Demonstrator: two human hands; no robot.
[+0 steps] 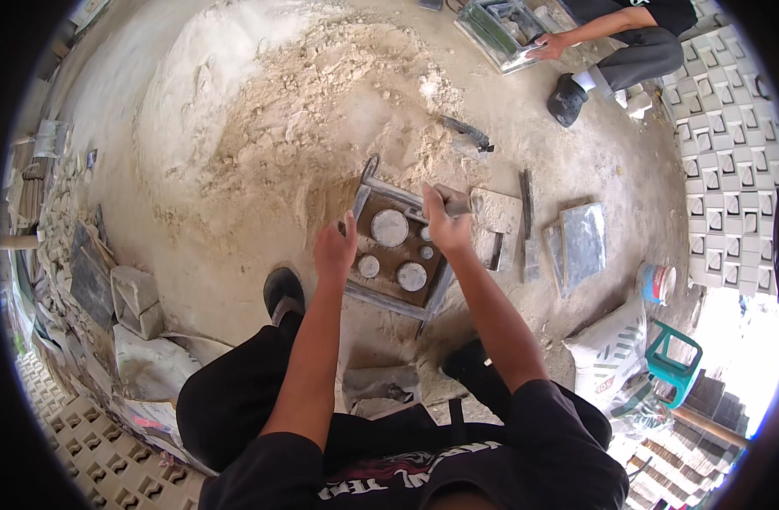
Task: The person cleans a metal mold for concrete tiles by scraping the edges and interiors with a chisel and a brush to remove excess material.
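Observation:
A square metal mould frame [389,299] lies on the ground before me, filled with brown material. Set in it are several pale round discs, among them a large one [389,228] at the top and another [412,276] lower right. My left hand [333,248] is closed at the frame's left side, thumb up, its fingers partly hidden. Over the upper right part of the frame, my right hand [447,223] is wrapped round a hand tool [466,205], whose round grey end sticks out to the right. The tool's working end is hard to make out.
Loose sandy powder [321,110] is heaped beyond the frame. Right of it lie a board [496,212], a dark bar [526,204] and flat slabs [582,242]. A white sack [610,348] and green stool [674,361] stand lower right. Another person's hand [549,46] touches a second mould.

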